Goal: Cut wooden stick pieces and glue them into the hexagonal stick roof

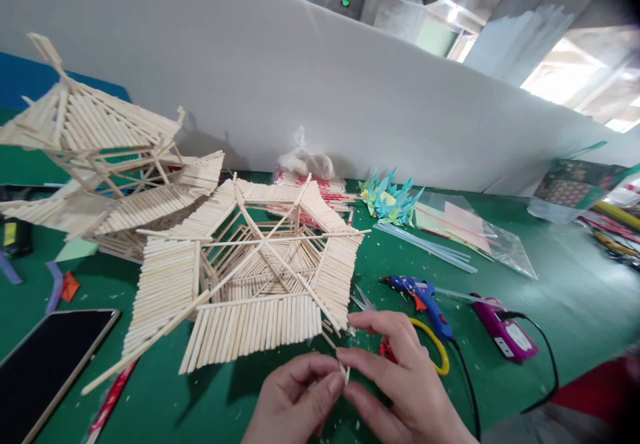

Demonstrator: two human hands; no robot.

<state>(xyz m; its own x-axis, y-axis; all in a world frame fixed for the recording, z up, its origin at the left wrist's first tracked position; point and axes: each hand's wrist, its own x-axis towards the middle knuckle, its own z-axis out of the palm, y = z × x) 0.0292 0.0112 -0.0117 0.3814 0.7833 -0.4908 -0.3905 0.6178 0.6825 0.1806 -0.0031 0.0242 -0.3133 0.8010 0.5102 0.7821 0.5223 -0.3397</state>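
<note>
My left hand [300, 394] pinches a short wooden stick [345, 372] between thumb and fingertips. From the other side, the fingertips of my right hand [405, 374] close on the same stick, and its upper finger reaches close to the model's corner. Just beyond my hands stands a wooden-stick model roof [260, 327], its slatted panels ringing an open frame of crossed sticks. Behind my right hand lie scissors [429, 337] with a yellow handle, partly hidden. A blue hot glue gun [423, 294] with a clear glue stick rests to the right.
A taller stick pavilion [110, 121] stands at the left, above a phone [55, 371]. A purple power strip [505, 327] with a black cable lies right. Farther back are clear glue sticks [425, 247], folded blue-green paper [390, 197] and a plastic bag [306, 164] by the white partition [350, 84].
</note>
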